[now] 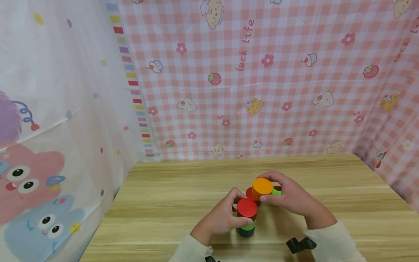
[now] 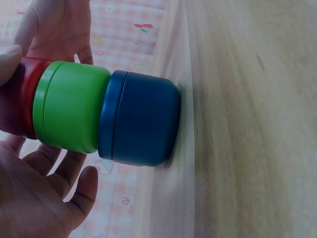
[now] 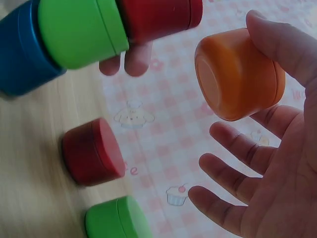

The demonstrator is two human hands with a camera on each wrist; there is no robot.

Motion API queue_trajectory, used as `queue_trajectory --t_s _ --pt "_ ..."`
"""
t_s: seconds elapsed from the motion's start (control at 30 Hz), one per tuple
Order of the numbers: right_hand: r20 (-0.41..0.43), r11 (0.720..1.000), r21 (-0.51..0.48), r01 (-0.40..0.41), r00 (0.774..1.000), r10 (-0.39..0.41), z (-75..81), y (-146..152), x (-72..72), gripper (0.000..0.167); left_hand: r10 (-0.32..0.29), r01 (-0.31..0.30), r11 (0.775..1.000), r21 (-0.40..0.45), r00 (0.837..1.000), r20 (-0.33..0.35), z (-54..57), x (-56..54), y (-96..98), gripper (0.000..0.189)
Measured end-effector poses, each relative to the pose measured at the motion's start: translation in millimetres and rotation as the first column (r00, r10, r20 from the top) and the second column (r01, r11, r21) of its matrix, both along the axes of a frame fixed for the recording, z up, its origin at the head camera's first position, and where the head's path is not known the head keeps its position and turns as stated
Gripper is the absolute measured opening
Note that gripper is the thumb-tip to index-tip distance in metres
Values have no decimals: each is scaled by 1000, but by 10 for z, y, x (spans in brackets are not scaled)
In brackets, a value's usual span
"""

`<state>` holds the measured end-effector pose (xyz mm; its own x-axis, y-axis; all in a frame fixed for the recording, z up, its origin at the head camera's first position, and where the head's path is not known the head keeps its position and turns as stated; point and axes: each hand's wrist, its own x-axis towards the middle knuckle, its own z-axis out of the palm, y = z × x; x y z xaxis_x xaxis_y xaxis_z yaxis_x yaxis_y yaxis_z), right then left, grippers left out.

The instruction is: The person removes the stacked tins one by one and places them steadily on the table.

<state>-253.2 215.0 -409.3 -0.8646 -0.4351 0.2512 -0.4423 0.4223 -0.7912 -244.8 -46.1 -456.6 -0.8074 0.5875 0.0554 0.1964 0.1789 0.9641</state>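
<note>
Three small lidded jars stand stacked on the table: a blue jar (image 2: 141,119) at the bottom, a green jar (image 2: 74,106) on it and a red jar (image 1: 247,207) on top. My left hand (image 1: 223,214) grips the top red jar, thumb on the near side and fingers round the far left. Raised off the table, an orange jar (image 3: 240,74) is pinched between the thumb and index finger of my right hand (image 1: 291,194); the other fingers spread apart from it. Behind the stack a second red jar (image 3: 92,152) stands on the table, partly hidden in the head view.
Another green jar (image 3: 118,218) stands beside the second red one, mostly covered by my right hand in the head view. Wooden tabletop (image 1: 163,203) spreads around the jars. Checked cloth (image 1: 278,83) hangs behind the table, and a white patterned cloth (image 1: 82,54) hangs at the left.
</note>
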Motion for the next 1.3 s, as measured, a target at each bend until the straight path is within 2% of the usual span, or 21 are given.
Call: queue_trajectory --t_s 0.33,0.7,0.93,1.3 --pt "62 999 -14 47 997 -46 -84 97 -79 48 4 -4 1000 -12 1000 4 14 0 7 46" --pt "91 997 -37 74 993 -70 -181 239 -160 49 14 -13 1000 -26 1000 1 21 4 13 47" --pt "147 992 -47 120 983 -112 -247 340 -212 52 13 -13 1000 -23 1000 -3 10 7 11 47" --pt "184 987 -46 156 972 -145 -359 494 -278 51 12 -13 1000 -24 1000 -12 1 9 18 47"
